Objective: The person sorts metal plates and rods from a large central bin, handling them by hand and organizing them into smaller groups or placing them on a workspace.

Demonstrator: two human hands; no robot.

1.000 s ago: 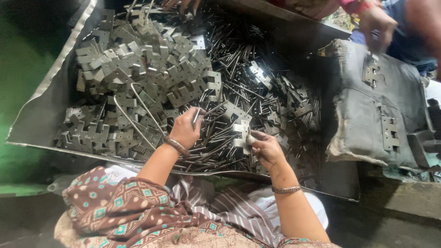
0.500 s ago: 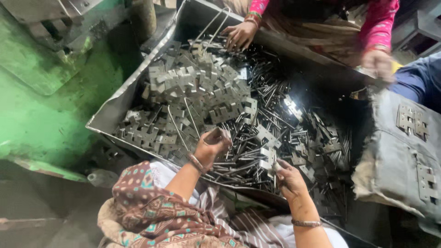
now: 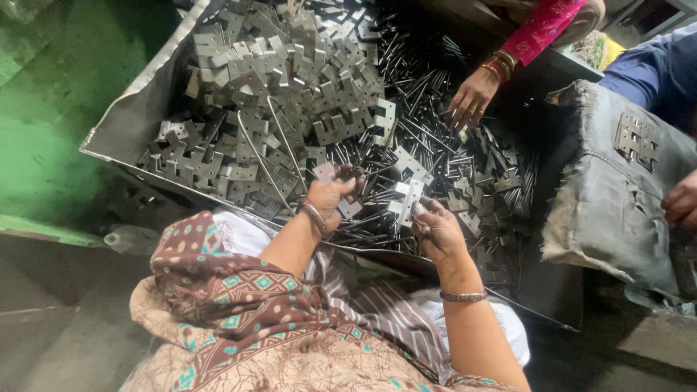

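Gripping half-hidden metal plate [image 3: 408,197], right hand [image 3: 438,234]

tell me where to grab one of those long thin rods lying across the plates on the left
Pinch the long thin rod near its lower end, coming from above beside the left hand. That end lies nearest the tray's front edge and sits on top of the flat notched plates, so probably nothing pins it.

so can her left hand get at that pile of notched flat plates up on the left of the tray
Probably yes. The left hand is already over the tray, and the notched plates lie heaped in the open just beyond it. Only two loose long rods lie across the way.
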